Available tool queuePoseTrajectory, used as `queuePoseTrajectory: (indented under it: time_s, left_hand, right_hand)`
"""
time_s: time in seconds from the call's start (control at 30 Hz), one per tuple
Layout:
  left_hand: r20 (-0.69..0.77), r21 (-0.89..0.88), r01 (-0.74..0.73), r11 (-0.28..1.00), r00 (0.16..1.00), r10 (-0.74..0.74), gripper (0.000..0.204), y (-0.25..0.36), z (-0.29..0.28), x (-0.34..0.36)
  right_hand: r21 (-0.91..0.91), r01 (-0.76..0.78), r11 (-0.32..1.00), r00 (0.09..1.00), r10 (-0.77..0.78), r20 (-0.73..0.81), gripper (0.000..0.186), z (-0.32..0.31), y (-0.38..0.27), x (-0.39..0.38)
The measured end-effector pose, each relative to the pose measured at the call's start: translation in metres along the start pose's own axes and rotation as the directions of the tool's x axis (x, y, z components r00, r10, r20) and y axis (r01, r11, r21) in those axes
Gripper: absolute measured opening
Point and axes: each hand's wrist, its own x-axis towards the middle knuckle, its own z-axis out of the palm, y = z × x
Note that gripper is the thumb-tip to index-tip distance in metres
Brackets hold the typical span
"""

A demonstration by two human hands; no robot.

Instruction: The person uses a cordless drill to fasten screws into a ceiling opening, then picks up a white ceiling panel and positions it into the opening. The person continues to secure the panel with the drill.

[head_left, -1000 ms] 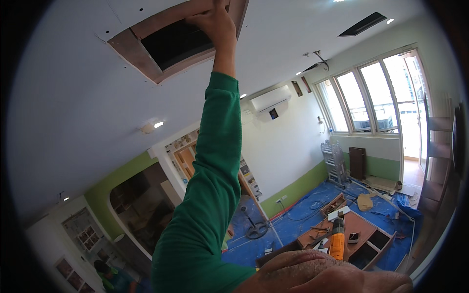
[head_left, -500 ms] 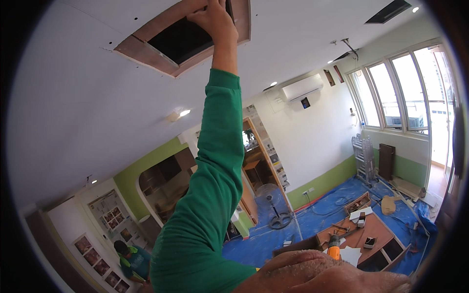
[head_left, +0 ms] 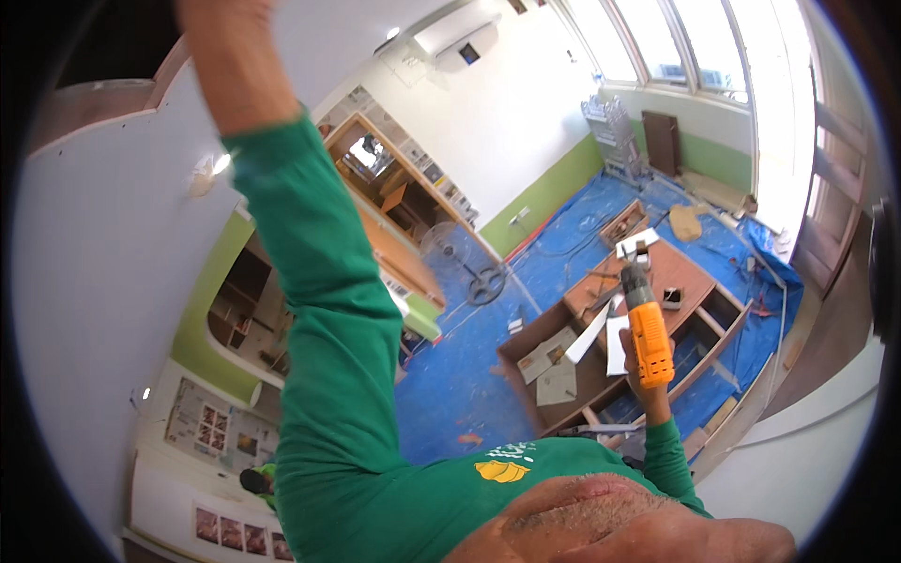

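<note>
My left arm, in a green sleeve, stretches up toward the ceiling. Only the wrist and base of my left hand show at the top edge; its fingers are cut off. Close by is a ceiling opening with a brownish wooden frame and a dark inside. Lower on the right, my right hand is closed around the handle of an orange and black cordless drill. The drill points away from me, its dark chuck in front of a brown wooden cabinet lying on the floor. Whether a bit is fitted, I cannot tell.
Blue sheeting covers the floor. The brown cabinet has tools, small boxes and papers on it. A standing fan is near a doorway. A folded ladder leans by the windows. Another person is at lower left.
My view has tilted down and turned, so the ceiling opening has shifted to the upper left. My left hand has mostly left the picture. My right hand and the whole drill have come into view.
</note>
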Motion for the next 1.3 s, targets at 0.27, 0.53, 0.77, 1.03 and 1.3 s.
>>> queuePoseTrajectory:
  time_s: [0.27,0.53,0.77,1.03,1.3]
  left_hand:
    - [0.386,-0.128,0.234,0.964,0.907,-0.169,0.101,-0.039,0.033,-0.102]
    - [0.234,-0.886,0.193,0.422,0.971,0.047,0.074,0.001,0.016,0.027]
    - [0.204,-0.883,0.154,0.443,0.977,0.066,0.038,0.016,0.008,0.076]
    - [0.262,-0.905,0.195,0.379,0.956,0.133,0.031,0.013,0.013,0.089]
    - [0.341,-0.933,0.312,0.179,0.925,0.169,0.031,0.006,0.01,0.083]
  right_hand:
    - [-0.276,0.603,0.748,0.682,-0.663,-0.307,0.028,-0.054,-0.194,0.197]
    - [-0.438,0.866,0.239,0.206,-0.971,-0.124,0.039,-0.056,-0.396,0.295]
    - [-0.526,0.85,-0.021,-0.018,-1.0,0.011,0.039,-0.067,-0.439,0.327]
    - [-0.558,0.83,0.007,0.032,-0.999,0.036,0.039,-0.08,-0.441,0.329]
    - [-0.765,0.639,0.078,0.169,-0.985,0.04,0.04,-0.08,-0.457,0.291]
